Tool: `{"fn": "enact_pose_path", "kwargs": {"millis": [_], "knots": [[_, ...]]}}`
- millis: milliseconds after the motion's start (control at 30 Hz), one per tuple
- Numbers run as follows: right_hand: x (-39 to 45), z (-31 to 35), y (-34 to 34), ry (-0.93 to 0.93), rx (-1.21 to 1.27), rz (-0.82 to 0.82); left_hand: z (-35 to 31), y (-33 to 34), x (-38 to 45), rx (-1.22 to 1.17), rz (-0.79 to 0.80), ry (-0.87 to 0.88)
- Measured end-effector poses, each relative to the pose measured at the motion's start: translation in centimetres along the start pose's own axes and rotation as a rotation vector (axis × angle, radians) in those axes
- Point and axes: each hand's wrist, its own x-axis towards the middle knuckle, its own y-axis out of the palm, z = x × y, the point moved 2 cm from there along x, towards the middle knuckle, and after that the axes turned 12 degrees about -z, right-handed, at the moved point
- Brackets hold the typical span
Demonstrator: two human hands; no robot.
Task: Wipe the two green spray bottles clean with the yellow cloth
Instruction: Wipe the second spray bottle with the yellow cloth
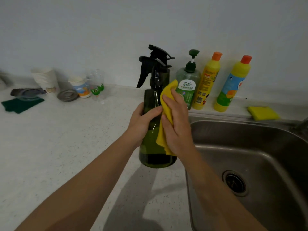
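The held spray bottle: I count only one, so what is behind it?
Behind the held spray bottle, a second black trigger head and dark green shoulder show: the other spray bottle. Its lower body is hidden by the front bottle, yellow cloth and right hand.

- A plain pale wall (100,30) runs behind, unmarked, in dim, even light.
- A light speckled worktop (66,147) fills the left and middle.
- A steel sink (250,147) is set into the worktop at right, with 1 round drain (235,183) in its floor.
- A tap (302,125) shows at the right edge, mostly cut off.
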Motion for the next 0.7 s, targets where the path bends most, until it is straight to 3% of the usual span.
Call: {"fn": "enact_pose_path", "kwargs": {"millis": [200, 333, 500, 700], "knots": [[-3.7, 0.3, 1.8, 0.099, 0.082, 0.128, -2.5, -2.6, 0.4, -0.069, -0.207, 0.055], [-5.4, 0.8, 2.5, 0.259, 0.178, 0.073, -4.3, -3.9, 0.5, -0.094, -0.271, 0.116], [-3.1, 2.0, 3.3, 0.427, 0.291, 0.083, -5.0, -4.3, -0.3, -0.022, -0.193, 0.185], [0.7, 4.3, 3.6, 0.385, 0.418, 0.089, -4.6, -5.0, -1.4, 0.008, -0.09, 0.184]]}}
